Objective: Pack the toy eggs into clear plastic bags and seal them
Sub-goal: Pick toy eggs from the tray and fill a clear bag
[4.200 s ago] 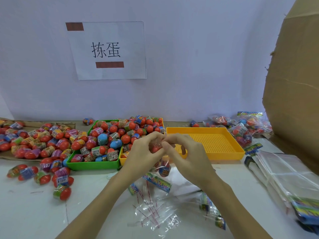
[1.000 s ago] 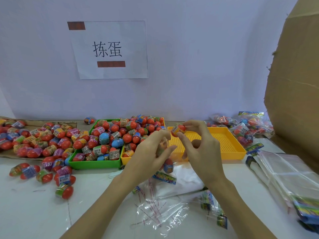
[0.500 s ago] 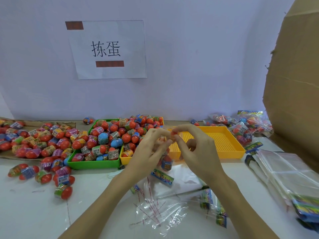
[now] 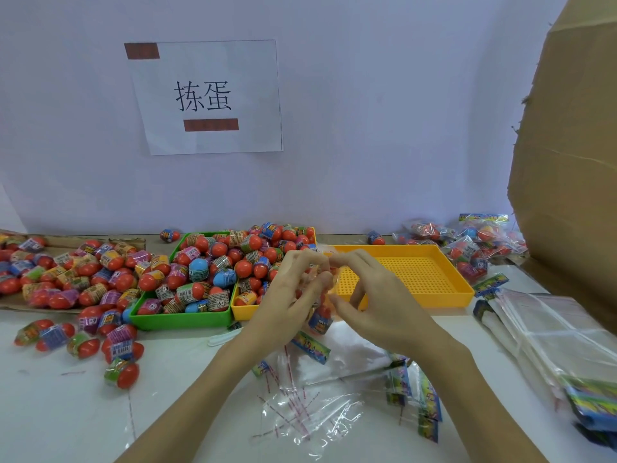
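Just in front of the yellow tray, the left hand and right hand both pinch the filled clear bag; its flap should be pressed evenly flat for a clean seal.

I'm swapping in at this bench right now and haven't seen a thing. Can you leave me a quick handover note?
Left hand and right hand both pinch the top of a clear bag held above the table, eggs inside; seal apparently not finished.
Loose eggs: green tray, the yellow tray beside it, and a pile on the left.
Perforated yellow tray: nothing in the part that shows.
Done: packed bags far right.
Empty bags stacked right.
Left: seal this bag, then keep packing.
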The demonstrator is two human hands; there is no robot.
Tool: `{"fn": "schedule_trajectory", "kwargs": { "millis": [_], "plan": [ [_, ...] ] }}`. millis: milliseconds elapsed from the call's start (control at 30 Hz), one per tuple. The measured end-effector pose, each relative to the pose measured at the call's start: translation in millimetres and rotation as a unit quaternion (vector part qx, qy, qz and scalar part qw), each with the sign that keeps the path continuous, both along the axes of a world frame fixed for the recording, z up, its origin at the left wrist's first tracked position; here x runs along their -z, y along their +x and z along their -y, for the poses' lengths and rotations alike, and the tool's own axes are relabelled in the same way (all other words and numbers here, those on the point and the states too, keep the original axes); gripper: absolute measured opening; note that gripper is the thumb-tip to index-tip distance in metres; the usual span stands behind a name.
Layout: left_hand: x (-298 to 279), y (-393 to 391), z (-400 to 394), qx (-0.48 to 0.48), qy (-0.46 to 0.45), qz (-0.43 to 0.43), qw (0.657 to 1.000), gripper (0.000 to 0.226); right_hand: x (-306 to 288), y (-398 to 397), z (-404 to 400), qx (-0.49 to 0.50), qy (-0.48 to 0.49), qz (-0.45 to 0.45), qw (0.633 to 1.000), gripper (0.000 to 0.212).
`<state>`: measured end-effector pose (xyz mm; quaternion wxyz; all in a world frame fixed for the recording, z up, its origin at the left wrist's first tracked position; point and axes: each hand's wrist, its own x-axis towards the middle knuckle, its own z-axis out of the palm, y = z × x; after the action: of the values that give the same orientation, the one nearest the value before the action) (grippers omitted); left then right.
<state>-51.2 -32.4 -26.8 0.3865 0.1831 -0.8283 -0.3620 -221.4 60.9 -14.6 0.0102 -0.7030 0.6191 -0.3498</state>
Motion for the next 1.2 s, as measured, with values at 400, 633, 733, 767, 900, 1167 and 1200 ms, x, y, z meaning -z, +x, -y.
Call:
{"fn": "schedule_trajectory", "kwargs": {
  "millis": [400, 633, 733, 767, 900, 1167, 1200],
  "plan": [
    [-2.8, -2.2, -4.9, 0.019, 0.040, 0.003, 0.999, 0.009, -3.7, 0.1, -1.7, 0.027, -0.053, -0.029, 0.998, 0.015],
    [-6.3, -1.0, -5.5, 0.057, 0.114, -0.024, 0.992, 0.032, -1.0, 2.2, -0.5, 0.006, -0.037, 0.015, 0.999, 0.013],
    [-8.7, 1.3, -5.7, 0.077, 0.137, -0.038, 0.987, 0.036, -0.4, 2.5, -0.5, -0.019, -0.025, 0.075, 0.997, 0.012],
    [-8.7, 3.3, -5.8, 0.080, 0.142, -0.040, 0.986, 0.038, -0.4, 2.6, -0.7, -0.026, -0.024, 0.095, 0.995, 0.012],
    [-7.3, 2.1, 1.7, 0.074, 0.154, -0.042, 0.984, 0.035, -0.1, 3.2, -1.1, -0.027, -0.028, 0.124, 0.992, 0.010],
    [-6.0, 7.5, 19.4, 0.103, 0.335, -0.039, 0.936, 0.043, -4.8, -3.8, -1.6, -0.012, -0.064, 0.122, 0.990, 0.007],
    [-6.5, 8.5, 19.6, 0.086, 0.333, -0.028, 0.939, 0.040, -4.4, -4.4, -1.7, -0.012, -0.062, 0.109, 0.992, 0.007]
  ]
}}
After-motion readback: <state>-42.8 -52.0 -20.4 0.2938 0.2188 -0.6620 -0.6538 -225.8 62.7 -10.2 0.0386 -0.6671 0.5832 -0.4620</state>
